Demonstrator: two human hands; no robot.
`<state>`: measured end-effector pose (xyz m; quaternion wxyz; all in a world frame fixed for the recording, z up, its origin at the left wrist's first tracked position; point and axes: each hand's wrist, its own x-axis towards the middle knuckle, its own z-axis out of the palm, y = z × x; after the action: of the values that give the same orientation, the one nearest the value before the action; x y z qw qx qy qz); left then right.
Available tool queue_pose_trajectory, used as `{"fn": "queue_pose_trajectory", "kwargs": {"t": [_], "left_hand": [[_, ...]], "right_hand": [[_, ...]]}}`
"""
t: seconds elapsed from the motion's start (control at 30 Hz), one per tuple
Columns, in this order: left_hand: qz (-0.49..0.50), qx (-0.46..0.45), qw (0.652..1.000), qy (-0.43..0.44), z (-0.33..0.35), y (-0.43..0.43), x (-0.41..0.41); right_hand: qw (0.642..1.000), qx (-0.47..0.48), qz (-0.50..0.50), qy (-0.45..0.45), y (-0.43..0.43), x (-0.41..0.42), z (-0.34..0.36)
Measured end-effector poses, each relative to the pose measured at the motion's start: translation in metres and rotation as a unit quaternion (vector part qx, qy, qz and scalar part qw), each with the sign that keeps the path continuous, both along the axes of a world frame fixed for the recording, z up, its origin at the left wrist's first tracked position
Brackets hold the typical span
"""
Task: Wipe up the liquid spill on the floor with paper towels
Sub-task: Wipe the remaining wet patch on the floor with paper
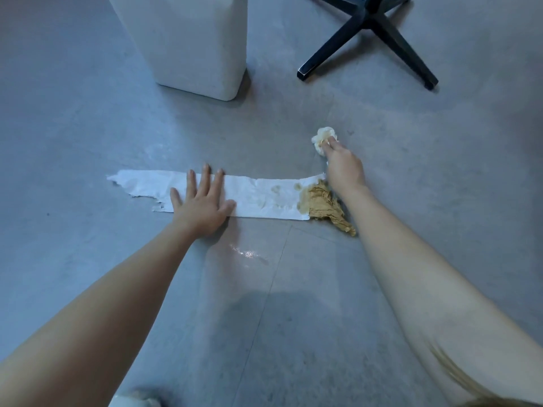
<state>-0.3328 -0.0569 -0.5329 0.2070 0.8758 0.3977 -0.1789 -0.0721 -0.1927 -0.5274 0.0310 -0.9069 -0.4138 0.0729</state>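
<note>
A long white paper towel strip (258, 195) lies flat across the grey floor. Its right end is soaked brown and crumpled (326, 207). My left hand (202, 201) presses flat on the strip's left part, fingers spread. My right hand (342, 165) grips a small crumpled wad of paper towel (321, 138) against the floor, just beyond the strip's right end. A thin wet sheen (246, 254) glistens on the floor nearer to me than the strip.
A white square bin or pedestal (191, 48) stands on the floor at the far left centre. The black star base of a chair (370, 27) sits at the far right. A white object (138, 402) shows at the bottom edge.
</note>
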Motion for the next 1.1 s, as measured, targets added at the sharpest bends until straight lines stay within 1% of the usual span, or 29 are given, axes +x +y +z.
{"fn": "queue_pose_trajectory", "kwargs": {"t": [0.07,0.17,0.23,0.3,0.37,0.43,0.53,0.6,0.63,0.7,0.73,0.77,0.8,0.83,0.87,0.9,0.93,0.97,1.0,1.07,1.1], "left_hand": [[-0.001,-0.008,1.0,0.006,-0.001,0.0,0.001],[0.001,-0.031,1.0,0.004,-0.002,0.002,0.0],[0.0,-0.045,0.999,-0.001,-0.002,0.004,-0.001],[0.0,-0.057,0.998,-0.008,-0.003,0.006,-0.003],[0.0,-0.068,0.998,-0.012,-0.004,0.008,-0.004],[0.004,-0.085,0.996,-0.022,-0.002,0.009,-0.003],[0.022,-0.133,0.989,-0.057,0.003,0.015,-0.004],[0.052,-0.185,0.976,-0.103,0.009,0.023,-0.009],[0.075,-0.218,0.964,-0.133,0.013,0.027,-0.011],[0.137,-0.286,0.926,-0.204,0.025,0.033,-0.015],[0.167,-0.303,0.908,-0.235,0.03,0.036,-0.018],[0.188,-0.297,0.9,-0.258,0.033,0.038,-0.022],[0.189,-0.264,0.908,-0.265,0.034,0.041,-0.026],[0.17,-0.209,0.93,-0.25,0.034,0.042,-0.032],[0.127,-0.144,0.959,-0.211,0.032,0.043,-0.038],[0.069,-0.08,0.983,-0.153,0.029,0.042,-0.045],[0.015,-0.031,0.995,-0.095,0.024,0.039,-0.053],[-0.018,-0.004,0.998,-0.054,0.019,0.036,-0.059],[-0.034,0.006,0.999,-0.03,0.015,0.032,-0.064],[-0.038,0.012,0.999,-0.022,0.012,0.024,-0.072],[-0.036,0.011,0.999,-0.024,0.012,0.022,-0.073]], "right_hand": [[1.0,0.007,0.013,0.0,0.028,-0.006,0.004],[0.999,0.014,0.036,0.032,0.07,-0.014,0.007],[0.995,-0.016,0.063,0.078,0.091,-0.018,0.002],[0.987,-0.076,0.082,0.115,0.1,-0.021,-0.004],[0.986,-0.095,0.083,0.109,0.105,-0.021,-0.004],[0.99,-0.068,0.098,0.076,0.101,-0.026,0.003],[0.987,-0.039,0.15,0.043,0.083,-0.044,0.014],[0.983,-0.031,0.176,0.034,0.064,-0.058,0.016],[0.982,-0.033,0.182,0.028,0.057,-0.062,0.016],[0.984,-0.045,0.17,0.015,0.048,-0.064,0.016],[0.987,-0.055,0.153,0.014,0.045,-0.065,0.018],[0.989,-0.054,0.136,0.017,0.043,-0.066,0.021],[0.991,-0.042,0.127,0.016,0.04,-0.069,0.024],[0.991,-0.02,0.131,0.018,0.036,-0.076,0.026],[0.989,0.003,0.145,0.028,0.032,-0.084,0.026],[0.985,0.02,0.164,0.045,0.026,-0.096,0.025],[0.98,0.026,0.186,0.065,0.02,-0.109,0.022],[0.975,0.019,0.209,0.078,0.012,-0.122,0.018],[0.97,0.006,0.226,0.083,0.006,-0.132,0.014],[0.97,0.01,0.228,0.078,-0.003,-0.142,0.006],[0.971,0.032,0.228,0.067,-0.005,-0.144,0.004]]}}
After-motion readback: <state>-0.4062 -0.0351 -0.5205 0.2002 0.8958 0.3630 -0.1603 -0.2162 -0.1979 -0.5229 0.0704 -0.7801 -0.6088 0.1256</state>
